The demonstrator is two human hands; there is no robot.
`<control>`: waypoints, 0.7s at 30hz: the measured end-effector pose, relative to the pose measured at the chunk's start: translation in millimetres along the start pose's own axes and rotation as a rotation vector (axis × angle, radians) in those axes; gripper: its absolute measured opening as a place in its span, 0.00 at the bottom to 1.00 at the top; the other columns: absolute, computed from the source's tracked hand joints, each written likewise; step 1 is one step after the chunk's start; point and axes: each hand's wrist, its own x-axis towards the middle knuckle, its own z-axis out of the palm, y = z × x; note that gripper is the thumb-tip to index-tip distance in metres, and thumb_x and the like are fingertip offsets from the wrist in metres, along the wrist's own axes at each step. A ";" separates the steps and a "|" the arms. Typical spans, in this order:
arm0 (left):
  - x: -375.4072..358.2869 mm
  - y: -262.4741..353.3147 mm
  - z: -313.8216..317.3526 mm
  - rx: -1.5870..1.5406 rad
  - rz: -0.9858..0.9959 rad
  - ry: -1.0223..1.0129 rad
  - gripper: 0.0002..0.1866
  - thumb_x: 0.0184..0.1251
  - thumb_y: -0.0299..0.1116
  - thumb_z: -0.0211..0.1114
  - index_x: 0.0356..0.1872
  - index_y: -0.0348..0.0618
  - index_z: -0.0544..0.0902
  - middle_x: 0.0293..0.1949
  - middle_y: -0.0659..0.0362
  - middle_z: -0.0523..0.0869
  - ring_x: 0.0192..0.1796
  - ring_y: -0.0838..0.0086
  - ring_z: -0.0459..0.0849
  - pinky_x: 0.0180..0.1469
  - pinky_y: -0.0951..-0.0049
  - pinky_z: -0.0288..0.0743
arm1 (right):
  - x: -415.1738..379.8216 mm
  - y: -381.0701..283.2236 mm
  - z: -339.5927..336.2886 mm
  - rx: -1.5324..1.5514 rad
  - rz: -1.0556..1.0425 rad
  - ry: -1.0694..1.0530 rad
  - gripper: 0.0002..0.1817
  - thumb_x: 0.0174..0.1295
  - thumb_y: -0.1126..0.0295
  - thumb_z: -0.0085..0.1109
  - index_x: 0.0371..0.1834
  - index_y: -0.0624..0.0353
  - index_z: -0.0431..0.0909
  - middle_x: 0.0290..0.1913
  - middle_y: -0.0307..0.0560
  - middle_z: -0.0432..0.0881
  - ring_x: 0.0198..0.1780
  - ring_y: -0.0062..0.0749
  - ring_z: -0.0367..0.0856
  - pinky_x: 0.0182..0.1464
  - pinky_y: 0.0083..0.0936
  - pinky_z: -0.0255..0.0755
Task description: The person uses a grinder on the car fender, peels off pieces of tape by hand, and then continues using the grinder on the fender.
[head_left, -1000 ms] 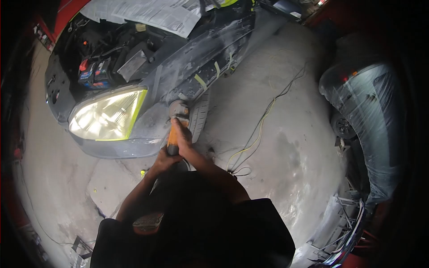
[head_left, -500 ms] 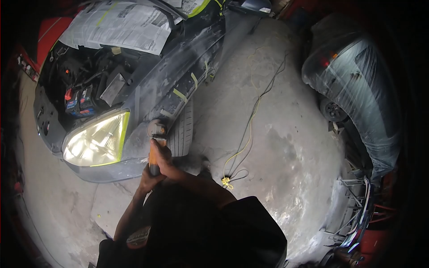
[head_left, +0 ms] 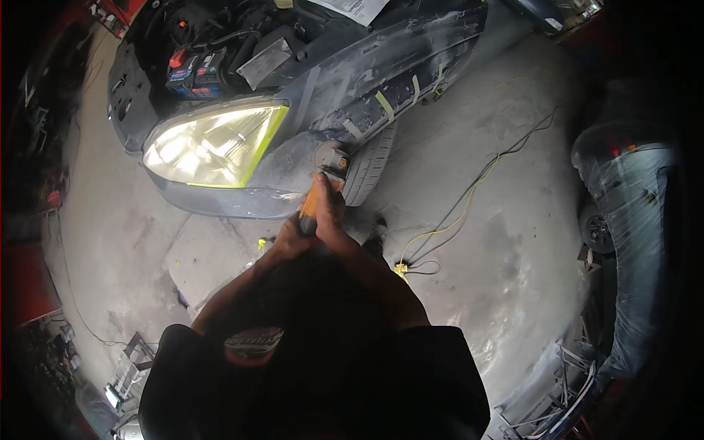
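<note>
Both my hands are closed on an orange and grey angle grinder [head_left: 314,204]. My left hand [head_left: 291,239] wraps its dark rear end, and my right hand [head_left: 331,211] grips the body nearer the head. Its round disc lies at the front corner of the car's grey fender [head_left: 292,159], beside the wheel arch; whether it touches cannot be told. Left of the disc is the headlight [head_left: 213,147], edged with bright yellow tape. The tire [head_left: 369,167] shows just right of the grinder's head.
The open engine bay holds a battery [head_left: 196,75]. Tape strips [head_left: 385,106] mark the fender. Yellow and dark cords [head_left: 469,198] run over the concrete floor to a yellow connector [head_left: 400,269]. A plastic-covered car [head_left: 642,220] stands at the right.
The camera view has shifted, so the car sits higher and further right. Both hands stay on the grinder, its disc still by the fender corner.
</note>
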 end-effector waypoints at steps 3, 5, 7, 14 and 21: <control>-2.8 26.8 -3.6 -0.062 -0.028 -0.017 0.41 0.46 0.31 0.81 0.63 0.28 0.73 0.53 0.51 0.86 0.55 0.70 0.84 0.58 0.66 0.79 | 1.2 -5.8 4.1 0.005 -0.038 -0.015 0.30 0.64 0.46 0.70 0.52 0.65 0.77 0.37 0.44 0.81 0.32 0.30 0.82 0.34 0.30 0.77; -0.6 36.7 -14.3 -0.057 -0.084 -0.060 0.39 0.46 0.32 0.81 0.62 0.29 0.75 0.53 0.52 0.86 0.55 0.71 0.84 0.58 0.66 0.79 | 3.0 -7.0 10.3 0.069 -0.063 -0.022 0.31 0.64 0.46 0.70 0.54 0.65 0.77 0.40 0.44 0.81 0.36 0.30 0.82 0.36 0.30 0.77; 6.3 39.7 -20.5 -0.011 -0.165 -0.152 0.38 0.47 0.32 0.82 0.61 0.29 0.76 0.52 0.52 0.86 0.56 0.71 0.84 0.58 0.66 0.79 | 0.7 -10.9 11.7 -0.006 -0.029 0.025 0.32 0.64 0.46 0.69 0.55 0.66 0.78 0.46 0.44 0.82 0.43 0.29 0.81 0.42 0.30 0.78; -3.7 25.6 -12.5 -0.047 -0.064 -0.071 0.36 0.47 0.33 0.81 0.59 0.29 0.77 0.48 0.54 0.88 0.49 0.70 0.85 0.54 0.68 0.80 | 1.8 0.2 4.0 -0.134 -0.036 0.052 0.33 0.65 0.46 0.69 0.58 0.66 0.79 0.52 0.49 0.83 0.50 0.31 0.81 0.55 0.30 0.75; 3.8 33.6 -7.7 -0.036 0.008 -0.045 0.38 0.47 0.32 0.79 0.62 0.28 0.75 0.48 0.50 0.88 0.50 0.69 0.86 0.53 0.65 0.80 | 7.0 -12.9 9.6 -0.098 -0.067 0.064 0.31 0.64 0.43 0.68 0.49 0.62 0.75 0.31 0.46 0.80 0.26 0.31 0.81 0.30 0.30 0.77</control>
